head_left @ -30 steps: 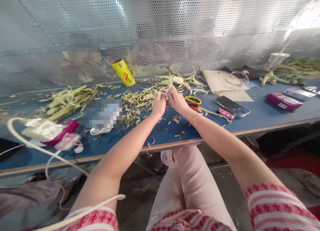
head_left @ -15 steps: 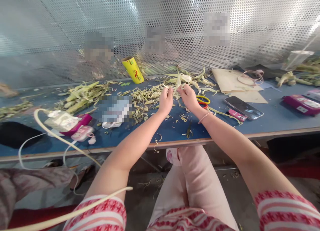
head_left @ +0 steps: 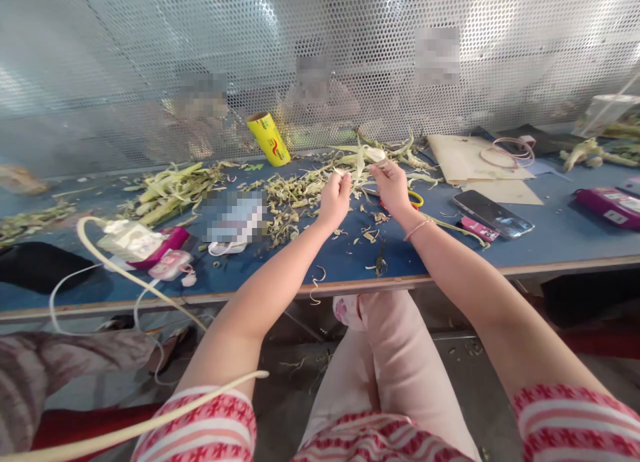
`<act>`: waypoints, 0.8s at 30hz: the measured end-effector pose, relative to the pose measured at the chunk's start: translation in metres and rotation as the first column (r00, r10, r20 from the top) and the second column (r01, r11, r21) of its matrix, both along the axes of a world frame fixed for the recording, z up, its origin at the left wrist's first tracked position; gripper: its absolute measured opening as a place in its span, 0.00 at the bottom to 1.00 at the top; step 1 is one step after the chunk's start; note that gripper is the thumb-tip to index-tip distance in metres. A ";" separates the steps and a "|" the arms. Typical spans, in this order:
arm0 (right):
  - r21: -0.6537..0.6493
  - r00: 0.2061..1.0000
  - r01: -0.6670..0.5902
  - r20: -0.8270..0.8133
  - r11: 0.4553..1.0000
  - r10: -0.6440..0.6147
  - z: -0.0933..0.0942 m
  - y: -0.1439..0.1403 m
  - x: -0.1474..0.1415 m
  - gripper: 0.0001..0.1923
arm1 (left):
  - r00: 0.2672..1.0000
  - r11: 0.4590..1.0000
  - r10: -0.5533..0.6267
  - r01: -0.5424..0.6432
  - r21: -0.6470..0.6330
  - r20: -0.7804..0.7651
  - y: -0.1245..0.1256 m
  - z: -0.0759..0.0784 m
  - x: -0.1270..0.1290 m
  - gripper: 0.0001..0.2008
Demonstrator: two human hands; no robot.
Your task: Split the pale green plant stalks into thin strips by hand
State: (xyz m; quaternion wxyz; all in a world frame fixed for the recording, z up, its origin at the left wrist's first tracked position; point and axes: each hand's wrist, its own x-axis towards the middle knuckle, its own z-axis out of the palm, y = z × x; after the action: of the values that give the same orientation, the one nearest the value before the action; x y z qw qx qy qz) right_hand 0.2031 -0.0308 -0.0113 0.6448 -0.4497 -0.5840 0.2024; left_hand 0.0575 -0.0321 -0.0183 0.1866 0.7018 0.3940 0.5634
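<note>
We see a pale green corn husk (head_left: 361, 157), long and limp, its leaves splayed and curling, raised just above the blue desk (head_left: 550, 242) at its far middle. Its near ends are pinched in the left hand (head_left: 334, 199) and right hand (head_left: 393, 185), held a little apart. Beneath and to the left lies a heap of torn husk strips (head_left: 285, 199), dry and yellow-green.

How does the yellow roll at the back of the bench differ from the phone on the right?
The yellow roll is a bright cylinder leaning tilted by the mesh screen; the phone is a flat dark slab lying face up. The roll sits left of the right hand and further back, the phone to its right. Both rest on the blue bench, untouched.
</note>
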 end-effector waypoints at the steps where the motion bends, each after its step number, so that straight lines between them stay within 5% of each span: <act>1: -0.004 1.000 0.019 -0.013 1.000 -0.019 0.000 0.002 0.002 0.09 | 1.000 1.000 -0.014 0.014 0.005 -0.022 -0.002 0.001 0.001 0.16; 8: -0.033 0.998 0.067 0.016 0.997 -0.066 -0.001 0.005 0.008 0.09 | 0.998 0.998 -0.045 0.046 0.038 -0.040 -0.001 0.000 0.001 0.16; 16: -0.103 0.941 -0.045 0.331 0.994 0.077 0.001 -0.009 -0.001 0.28 | 0.996 0.993 0.043 -0.035 0.110 -0.072 0.005 -0.001 -0.006 0.15; 21: -0.055 0.913 -0.058 0.402 0.997 0.075 0.001 -0.010 -0.003 0.24 | 0.996 0.995 0.003 0.005 0.095 -0.085 0.000 0.000 -0.003 0.16; 24: 0.015 0.903 -0.069 0.426 0.997 0.056 0.001 -0.012 -0.003 0.19 | 0.995 0.995 -0.092 0.092 -0.026 -0.027 -0.001 -0.003 0.000 0.20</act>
State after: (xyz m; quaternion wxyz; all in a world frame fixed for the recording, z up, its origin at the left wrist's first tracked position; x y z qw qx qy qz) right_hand 0.1996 -0.0426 -0.0098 0.5021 -0.4542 -0.7275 0.1114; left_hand 0.0577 -0.0331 -0.0208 0.2154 0.7246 0.3706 0.5395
